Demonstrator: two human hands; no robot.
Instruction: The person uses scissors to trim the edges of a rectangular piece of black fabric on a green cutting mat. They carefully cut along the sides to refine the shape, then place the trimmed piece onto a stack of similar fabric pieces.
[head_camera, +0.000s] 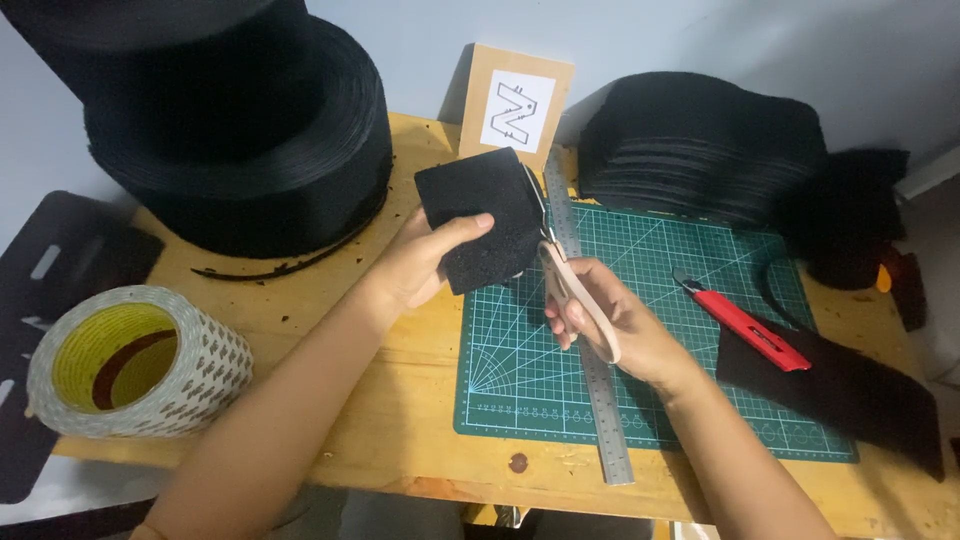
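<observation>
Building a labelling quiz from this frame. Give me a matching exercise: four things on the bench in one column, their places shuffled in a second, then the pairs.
Things:
1. black foam square
2. scissors
3. red utility knife
4. tape roll

Places:
A. lying at the green cutting mat's right edge, on a black sheet
B. at the table's left end
C. held in the left hand, above the mat's top left corner
D. in the right hand, blades at the square's right edge

Pairs: 1-C, 2-D, 3-A, 4-B
</observation>
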